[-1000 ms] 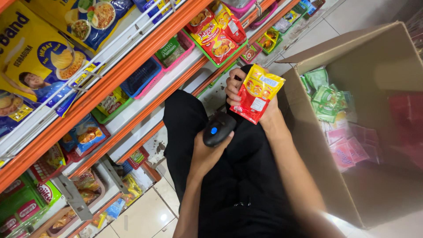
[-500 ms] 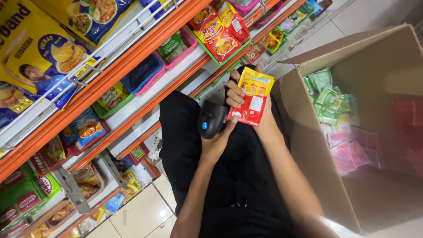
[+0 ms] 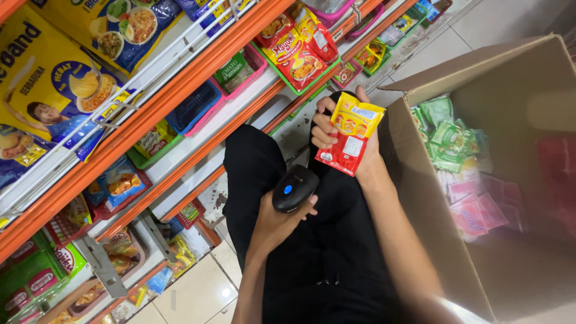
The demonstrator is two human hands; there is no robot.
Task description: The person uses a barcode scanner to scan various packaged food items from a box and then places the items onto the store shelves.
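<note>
My right hand (image 3: 366, 157) holds a red and yellow sachet (image 3: 349, 134) upright in front of me, fingers curled round its left edge. Below and to the left, my left hand (image 3: 277, 223) grips a black handheld scanner (image 3: 294, 188) with a blue light on top, its head a short way below the sachet and apart from it. Both hands are over my lap in black trousers (image 3: 327, 258).
An open cardboard box (image 3: 432, 198) at the right holds several green and pink sachets (image 3: 462, 162). Orange shelves (image 3: 180, 102) on the left carry baskets of packets, including red sachets (image 3: 294, 51) and large yellow and blue bags (image 3: 54, 90). Tiled floor (image 3: 198, 294) lies below.
The scanner rose close to the sachet half a second ago, then dropped back down and away. The sachet stayed in my right hand, shifting slightly.
</note>
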